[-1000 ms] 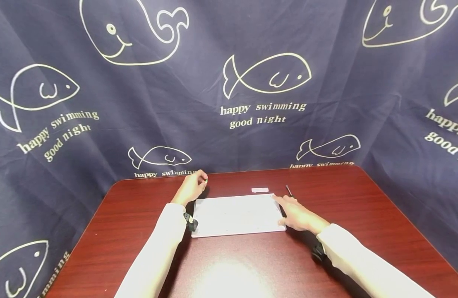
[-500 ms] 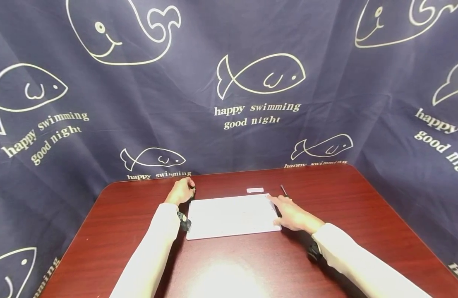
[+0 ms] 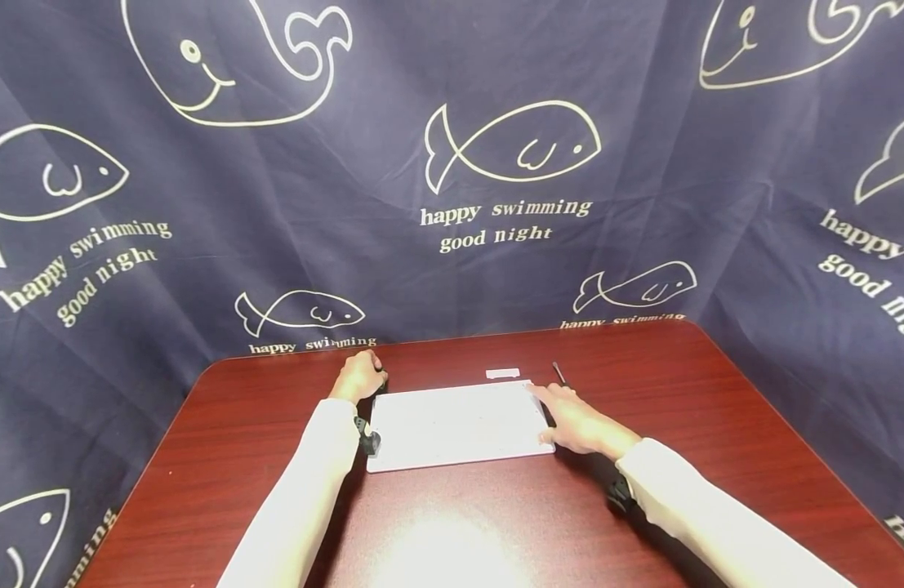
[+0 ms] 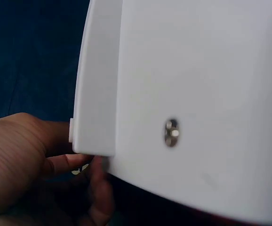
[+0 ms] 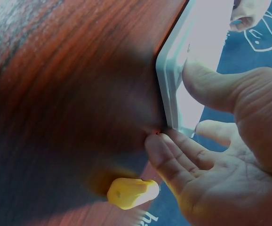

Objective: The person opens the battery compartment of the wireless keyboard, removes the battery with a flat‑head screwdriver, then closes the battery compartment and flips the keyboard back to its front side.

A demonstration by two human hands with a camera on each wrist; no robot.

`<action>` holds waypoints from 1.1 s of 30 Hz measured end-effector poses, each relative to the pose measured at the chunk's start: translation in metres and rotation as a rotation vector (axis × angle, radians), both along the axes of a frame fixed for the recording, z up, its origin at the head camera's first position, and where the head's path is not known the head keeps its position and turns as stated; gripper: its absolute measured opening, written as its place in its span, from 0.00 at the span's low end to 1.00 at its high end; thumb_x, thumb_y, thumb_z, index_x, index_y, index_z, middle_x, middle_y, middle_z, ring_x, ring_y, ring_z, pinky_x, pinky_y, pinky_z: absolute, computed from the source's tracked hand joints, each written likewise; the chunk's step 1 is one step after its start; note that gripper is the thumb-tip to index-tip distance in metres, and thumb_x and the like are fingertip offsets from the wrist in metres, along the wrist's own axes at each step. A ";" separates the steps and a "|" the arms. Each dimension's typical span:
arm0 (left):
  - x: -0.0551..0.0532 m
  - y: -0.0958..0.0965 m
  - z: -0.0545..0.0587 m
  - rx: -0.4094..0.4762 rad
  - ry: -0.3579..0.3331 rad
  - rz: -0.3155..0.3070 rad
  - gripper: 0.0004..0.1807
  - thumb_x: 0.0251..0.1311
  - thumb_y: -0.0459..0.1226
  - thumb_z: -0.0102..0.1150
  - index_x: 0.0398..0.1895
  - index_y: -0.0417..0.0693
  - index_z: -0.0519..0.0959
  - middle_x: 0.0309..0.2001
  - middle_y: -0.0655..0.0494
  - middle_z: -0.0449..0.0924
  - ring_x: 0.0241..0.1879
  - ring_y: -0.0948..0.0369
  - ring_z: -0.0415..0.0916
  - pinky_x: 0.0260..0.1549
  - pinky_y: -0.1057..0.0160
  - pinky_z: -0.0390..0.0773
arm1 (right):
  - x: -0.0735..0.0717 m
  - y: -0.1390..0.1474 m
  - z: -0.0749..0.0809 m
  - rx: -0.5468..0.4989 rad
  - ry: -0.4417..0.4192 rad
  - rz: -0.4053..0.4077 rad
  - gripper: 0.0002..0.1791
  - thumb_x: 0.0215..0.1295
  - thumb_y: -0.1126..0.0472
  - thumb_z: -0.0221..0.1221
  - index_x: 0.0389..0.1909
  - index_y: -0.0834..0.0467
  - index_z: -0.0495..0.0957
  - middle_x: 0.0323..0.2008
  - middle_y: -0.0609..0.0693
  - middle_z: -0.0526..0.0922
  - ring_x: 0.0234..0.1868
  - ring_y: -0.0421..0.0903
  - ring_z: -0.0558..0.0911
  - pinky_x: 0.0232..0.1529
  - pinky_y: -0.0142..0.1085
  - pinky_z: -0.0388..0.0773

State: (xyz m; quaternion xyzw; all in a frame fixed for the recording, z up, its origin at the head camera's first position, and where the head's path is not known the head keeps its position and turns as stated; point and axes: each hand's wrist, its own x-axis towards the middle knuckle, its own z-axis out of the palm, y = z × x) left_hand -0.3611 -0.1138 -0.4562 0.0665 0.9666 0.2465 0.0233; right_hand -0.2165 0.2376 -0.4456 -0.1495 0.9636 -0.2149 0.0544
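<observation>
A flat white device, shaped like a keyboard lying face down, rests on the table (image 3: 459, 426). In the left wrist view its back panel (image 4: 211, 70) has a raised bar (image 4: 98, 80) along one edge and a small metallic oval. My left hand (image 3: 358, 376) is at the device's far left corner, fingers curled at the end of the bar. A small green item seen at those fingertips earlier is now mostly hidden. Across the right end, my right hand (image 3: 575, 420) grips the device, thumb (image 5: 206, 87) on its face and fingertips low beside the edge.
Beyond the device lies a small white strip with tabs (image 3: 503, 373). A screwdriver (image 3: 558, 372) sits just past my right hand; a yellow handle-like piece (image 5: 132, 193) shows in the right wrist view. A dark blue printed curtain (image 3: 510, 269) hangs behind the table (image 3: 224, 457).
My left hand has come down from above the far left corner to beside the device's end. The right hand keeps its hold. The whole head view has shifted slightly.
</observation>
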 end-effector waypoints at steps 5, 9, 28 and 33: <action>0.002 -0.002 0.001 0.016 -0.017 0.013 0.09 0.54 0.38 0.63 0.30 0.45 0.73 0.33 0.47 0.78 0.38 0.45 0.77 0.39 0.48 0.74 | 0.000 -0.001 0.000 -0.004 0.003 0.006 0.44 0.50 0.64 0.70 0.68 0.64 0.60 0.56 0.69 0.67 0.59 0.67 0.66 0.55 0.60 0.63; 0.004 -0.004 0.001 0.030 -0.031 0.019 0.10 0.56 0.40 0.62 0.31 0.44 0.73 0.33 0.46 0.78 0.38 0.46 0.77 0.39 0.48 0.73 | 0.000 -0.001 -0.001 0.007 0.015 0.017 0.43 0.51 0.64 0.70 0.67 0.65 0.60 0.55 0.68 0.68 0.57 0.67 0.67 0.55 0.58 0.64; 0.044 -0.025 0.003 0.098 0.045 -0.366 0.24 0.59 0.38 0.60 0.52 0.31 0.66 0.46 0.40 0.69 0.48 0.48 0.70 0.50 0.50 0.68 | 0.001 0.001 -0.001 -0.006 0.020 0.021 0.42 0.50 0.64 0.69 0.66 0.65 0.61 0.55 0.68 0.69 0.58 0.68 0.67 0.55 0.60 0.62; 0.068 -0.028 0.008 0.048 0.004 -0.448 0.38 0.55 0.44 0.65 0.63 0.33 0.62 0.53 0.39 0.66 0.52 0.51 0.67 0.53 0.51 0.66 | 0.000 0.001 -0.001 -0.008 0.028 0.025 0.42 0.51 0.64 0.69 0.66 0.66 0.60 0.55 0.70 0.68 0.59 0.69 0.66 0.55 0.61 0.61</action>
